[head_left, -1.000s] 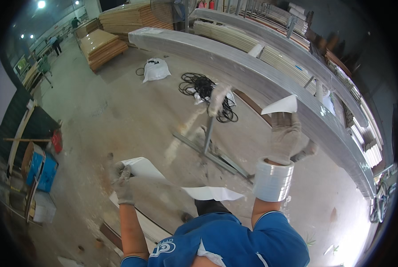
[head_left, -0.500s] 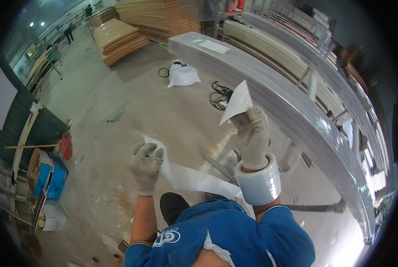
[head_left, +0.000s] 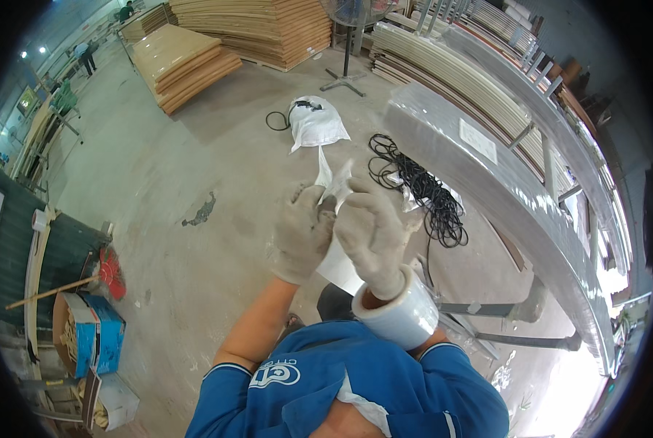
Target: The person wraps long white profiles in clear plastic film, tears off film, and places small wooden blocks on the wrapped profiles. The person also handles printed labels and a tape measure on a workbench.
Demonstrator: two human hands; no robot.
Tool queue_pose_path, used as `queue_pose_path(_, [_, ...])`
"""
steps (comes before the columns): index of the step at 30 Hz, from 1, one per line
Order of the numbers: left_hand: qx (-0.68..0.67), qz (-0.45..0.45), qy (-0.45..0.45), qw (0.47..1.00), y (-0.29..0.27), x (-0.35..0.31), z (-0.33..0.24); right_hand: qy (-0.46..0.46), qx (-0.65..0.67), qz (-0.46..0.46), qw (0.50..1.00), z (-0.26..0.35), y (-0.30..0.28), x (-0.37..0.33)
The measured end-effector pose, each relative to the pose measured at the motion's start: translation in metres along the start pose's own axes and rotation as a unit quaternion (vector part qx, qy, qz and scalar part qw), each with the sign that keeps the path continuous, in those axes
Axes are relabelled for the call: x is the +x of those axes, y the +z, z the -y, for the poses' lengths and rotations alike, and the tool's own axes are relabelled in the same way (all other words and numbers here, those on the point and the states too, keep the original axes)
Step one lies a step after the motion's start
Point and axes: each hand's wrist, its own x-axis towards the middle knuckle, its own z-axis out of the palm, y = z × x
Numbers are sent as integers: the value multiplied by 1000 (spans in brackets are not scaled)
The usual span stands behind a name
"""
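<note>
My two gloved hands are close together in front of my chest. My left hand (head_left: 301, 237) has its fingers curled on a thin white sheet (head_left: 341, 269), part of which hangs below between the hands. My right hand (head_left: 370, 233) is closed at the upper part of the same white material, its fingertips next to the left ones. Blurred white ends stick up past the fingers; I cannot tell whether they are one piece or two. A roll of clear wrapping film (head_left: 407, 317) sits around my right wrist like a cuff.
A long film-wrapped bundle (head_left: 501, 193) runs along the right. Black cord (head_left: 421, 186) and a white sack (head_left: 315, 124) lie on the floor ahead. Behind stand a fan (head_left: 346, 55) and stacked brown panels (head_left: 253, 29). A blue carton (head_left: 104, 332) stands at left.
My left hand has come across to the right and up to meet my right hand. My right hand has moved left and lower. The white strip, stretched between them before, is now bunched.
</note>
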Motion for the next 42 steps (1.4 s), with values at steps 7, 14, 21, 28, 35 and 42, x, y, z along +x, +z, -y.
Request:
queue_pose_path(7, [-444, 205, -304, 817, -24, 135, 136, 86, -15, -22, 996, -107, 33, 102])
queue_pose_path(14, [-324, 325, -280, 843, -16, 263, 210, 186, 52, 7, 981, -198, 78, 211])
queue_pose_path(21, [-323, 428, -204, 819, 38, 390, 352, 279, 25, 26, 959, -306, 140, 298])
queue_pose_path(28, [-327, 568, -152, 740, 87, 537, 448, 278, -69, -76, 955, -367, 179, 397])
queue_pose_path(35, [-379, 611, -86, 689, 150, 640, 492, 242, -259, -14, 935, -431, 218, 499])
queue_pose_path(42, [-355, 616, -133, 691, 263, 698, 539, 103, -443, 48, 889, -518, 171, 587])
